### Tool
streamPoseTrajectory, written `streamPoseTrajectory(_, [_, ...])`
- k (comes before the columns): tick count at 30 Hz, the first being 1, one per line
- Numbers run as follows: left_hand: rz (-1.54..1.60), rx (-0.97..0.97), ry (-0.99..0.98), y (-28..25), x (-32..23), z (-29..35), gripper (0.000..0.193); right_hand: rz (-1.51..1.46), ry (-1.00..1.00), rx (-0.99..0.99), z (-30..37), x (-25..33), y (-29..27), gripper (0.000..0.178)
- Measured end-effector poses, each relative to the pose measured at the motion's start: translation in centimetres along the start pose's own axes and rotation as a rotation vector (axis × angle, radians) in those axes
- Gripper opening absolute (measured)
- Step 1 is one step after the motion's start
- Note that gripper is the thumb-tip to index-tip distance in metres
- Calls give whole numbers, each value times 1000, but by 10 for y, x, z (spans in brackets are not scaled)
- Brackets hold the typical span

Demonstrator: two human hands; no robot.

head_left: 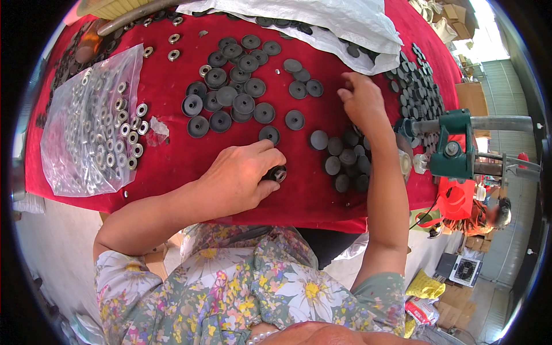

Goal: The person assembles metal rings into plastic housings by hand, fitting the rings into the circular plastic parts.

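My left hand (241, 172) is closed, thumb and fingers pinching a small metal bearing (279, 174) with a dark round part against it. A round black cap (269, 134) lies just beyond its fingertips. Reaching farther out, my right hand (363, 100) has its fingers apart and nothing visible in them. To its left rest a few black caps (314, 88), and several more hollow caps (244, 103) are spread across the middle. Under and beside my right forearm sits a cluster of smooth dark discs (332, 165).
A transparent plastic bag (63, 144) of bearings lies at the left, loose bearings (142, 110) spilling beside it. White sacking (345, 26) covers the far edge of the red cloth (167, 172). A green metal clamp (454, 144) stands at the right, near many dark discs (417, 86).
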State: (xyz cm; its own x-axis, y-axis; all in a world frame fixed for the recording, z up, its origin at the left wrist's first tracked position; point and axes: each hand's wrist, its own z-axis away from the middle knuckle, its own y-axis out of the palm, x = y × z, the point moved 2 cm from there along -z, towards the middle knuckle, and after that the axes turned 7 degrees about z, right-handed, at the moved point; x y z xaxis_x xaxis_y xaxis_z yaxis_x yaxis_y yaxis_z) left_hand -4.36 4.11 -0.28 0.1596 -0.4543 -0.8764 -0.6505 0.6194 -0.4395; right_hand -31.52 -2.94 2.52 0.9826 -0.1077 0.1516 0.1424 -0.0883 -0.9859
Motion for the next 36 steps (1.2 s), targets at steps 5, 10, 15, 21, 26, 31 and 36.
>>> streamPoseTrajectory(5, [-21, -16, -5, 1, 0, 2, 37, 12, -250, -2, 7, 39, 19, 40])
streamPoseTrajectory(10, [-44, -1, -19, 0, -4, 4, 30, -199, -278, -36, -17, 38, 4, 27])
streamPoseTrajectory(15, [-52, 3, 19, 3, -7, -2, 25, 216, 130, -240, -86, -45, 6, 29])
streamPoseTrajectory(21, [-71, 13, 29, 4, 0, 0, 35, 176, 115, -72, -91, -20, 20, 38])
streamPoseTrajectory(26, [-63, -6, 20, 3, -4, 2, 23, -70, -292, -174, -47, -2, 8, 29])
streamPoseTrajectory(31, [-71, 15, 10, 3, -3, 2, 33, -212, -95, -18, -37, -22, -15, 29])
streamPoseTrajectory(36, [-24, -23, 14, 3, -2, 2, 33, -193, -150, -7, -25, -11, -8, 29])
